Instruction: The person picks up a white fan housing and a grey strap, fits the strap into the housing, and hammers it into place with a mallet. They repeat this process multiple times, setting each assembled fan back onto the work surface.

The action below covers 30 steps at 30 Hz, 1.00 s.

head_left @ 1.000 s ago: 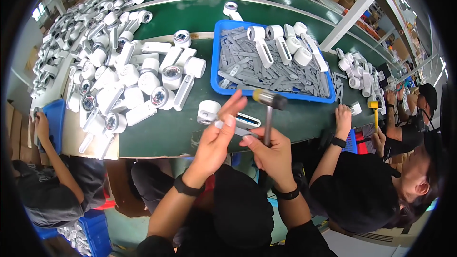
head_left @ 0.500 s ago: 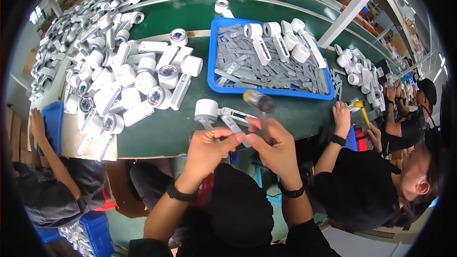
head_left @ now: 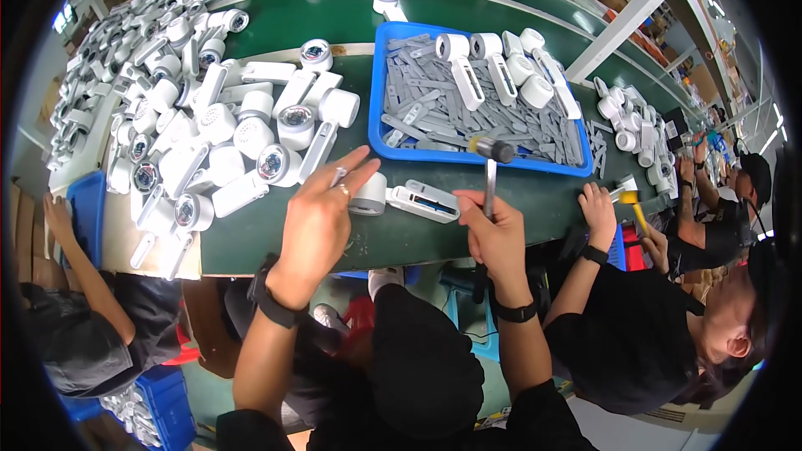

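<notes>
My left hand (head_left: 316,215) reaches out over the bench with its fingers stretched and apart. A small pale bit shows between those fingers, too small to make out. Close beside the fingertips lies a white handheld device with a round head (head_left: 368,195). Its handle (head_left: 424,201) points right and has an open dark slot along the top. My right hand (head_left: 499,238) is closed around a mallet (head_left: 491,179), whose dark and yellow head stands up above the fist. The right fingertips are at the end of the device's handle.
A blue tray (head_left: 378,129) of grey strips stands beyond my hands, several white devices (head_left: 462,75) lying on top. White devices (head_left: 251,138) pile up at left. Co-workers sit on both sides; the right one's hand (head_left: 597,215) rests on the bench near a yellow hammer (head_left: 639,213).
My hands have moved apart. The left has gone left and forward, its fingers now spread. The grey strip between them is no longer seen there; the right still grips the mallet.
</notes>
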Tool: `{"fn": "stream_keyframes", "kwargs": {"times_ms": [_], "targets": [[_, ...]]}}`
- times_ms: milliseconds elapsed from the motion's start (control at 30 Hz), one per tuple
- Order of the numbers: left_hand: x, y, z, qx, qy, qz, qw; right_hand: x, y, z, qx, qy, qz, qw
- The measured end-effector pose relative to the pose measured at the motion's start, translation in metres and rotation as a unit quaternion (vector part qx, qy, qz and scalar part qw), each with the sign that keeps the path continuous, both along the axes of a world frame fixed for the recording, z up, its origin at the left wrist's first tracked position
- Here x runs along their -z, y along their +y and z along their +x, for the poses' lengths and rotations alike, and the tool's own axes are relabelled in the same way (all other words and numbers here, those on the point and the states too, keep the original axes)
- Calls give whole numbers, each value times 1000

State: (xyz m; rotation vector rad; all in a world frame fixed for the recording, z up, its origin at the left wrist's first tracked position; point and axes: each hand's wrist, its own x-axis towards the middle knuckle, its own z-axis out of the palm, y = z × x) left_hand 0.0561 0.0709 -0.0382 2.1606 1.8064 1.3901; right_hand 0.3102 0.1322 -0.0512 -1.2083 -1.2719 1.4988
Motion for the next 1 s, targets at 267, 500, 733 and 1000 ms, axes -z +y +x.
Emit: {"fn": "stream_keyframes", "kwargs": {"times_ms": [267,500,733,1000], "targets": [[18,24,-1,90,127,-42,987,14,1,-11,-39,-57,-20,997],[31,28,3,64,33,-37,997,10,10,-8,-79,-116,-10,990],[35,29,1,67,44,-6,997,9,6,-12,-75,-161,46,983],[22,38,-3,134,139,-8,981,-11,11,-15,-85,-208,-10,974]]}}
